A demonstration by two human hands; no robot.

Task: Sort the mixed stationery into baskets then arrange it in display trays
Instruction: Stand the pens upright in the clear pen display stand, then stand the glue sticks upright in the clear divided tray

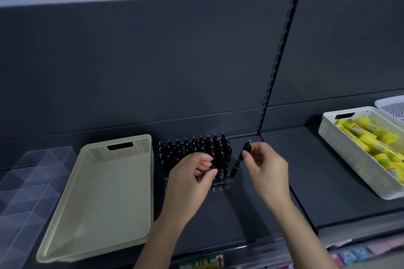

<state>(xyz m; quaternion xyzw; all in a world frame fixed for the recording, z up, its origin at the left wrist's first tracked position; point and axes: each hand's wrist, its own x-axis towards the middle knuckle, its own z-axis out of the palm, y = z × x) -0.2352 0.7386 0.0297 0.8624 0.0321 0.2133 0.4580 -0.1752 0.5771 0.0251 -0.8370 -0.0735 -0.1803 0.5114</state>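
Note:
A clear display tray [222, 186] on the dark shelf holds several black pens [196, 146] standing upright in rows. My right hand [265, 168] pinches the top of one black pen [237, 165] that leans with its lower end at the tray's front right corner. My left hand [192, 178] is curled at the front of the tray, its fingertips among the pens of the front row; whether it grips one I cannot tell. An empty cream basket [98, 194] lies to the left of the tray.
A clear compartment tray [26, 183] lies at the far left. At the right a white basket [354, 159] holds several yellow glue sticks [371, 137], with another white basket [391, 106] behind it. A slotted upright [277, 59] divides the shelf's back panel.

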